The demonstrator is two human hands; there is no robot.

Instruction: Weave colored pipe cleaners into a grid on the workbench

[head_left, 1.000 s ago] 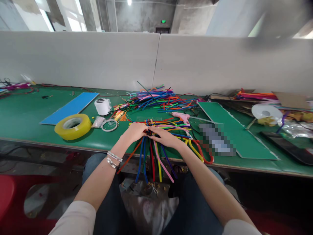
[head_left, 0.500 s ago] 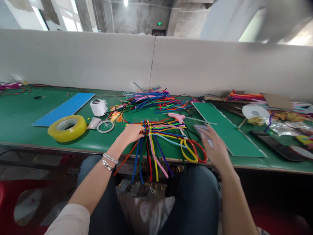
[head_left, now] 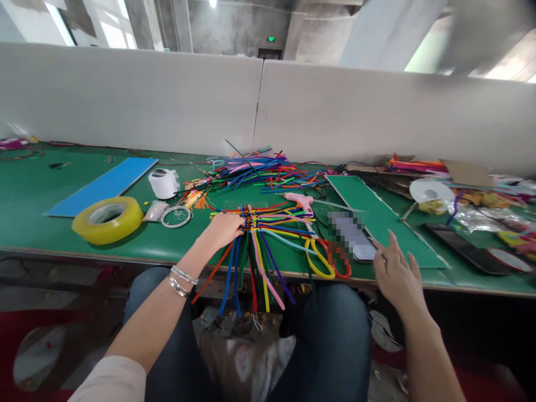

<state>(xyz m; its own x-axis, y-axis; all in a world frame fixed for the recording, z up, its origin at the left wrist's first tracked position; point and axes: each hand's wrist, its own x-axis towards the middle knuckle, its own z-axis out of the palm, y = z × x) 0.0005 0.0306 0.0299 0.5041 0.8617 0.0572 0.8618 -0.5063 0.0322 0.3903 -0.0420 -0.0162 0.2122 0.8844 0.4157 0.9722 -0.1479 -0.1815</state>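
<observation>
My left hand (head_left: 221, 230) has its fingers closed on the left side of a woven piece of colourful pipe cleaners (head_left: 253, 219). Loose ends of the weave fan out to the right and hang over the table's front edge. My right hand (head_left: 400, 273) holds nothing, its fingers spread just right of a smartphone (head_left: 354, 237) lying on the table. Between the weave and the phone lie scissors (head_left: 320, 262) with one yellow and one red handle. A pink hot glue gun (head_left: 299, 202) rests behind the weave's right ends.
A pile of pipe cleaners (head_left: 259, 170) lies at the back. To the left are a yellow tape roll (head_left: 129, 226), a white thread spool (head_left: 163, 184) and a blue board (head_left: 104, 187). A green board (head_left: 389, 229) and a black tray (head_left: 464, 248) lie to the right.
My right hand has moved right and toward me, away from the phone, uncovering it. My left hand stays on the weave. The view has shifted slightly.
</observation>
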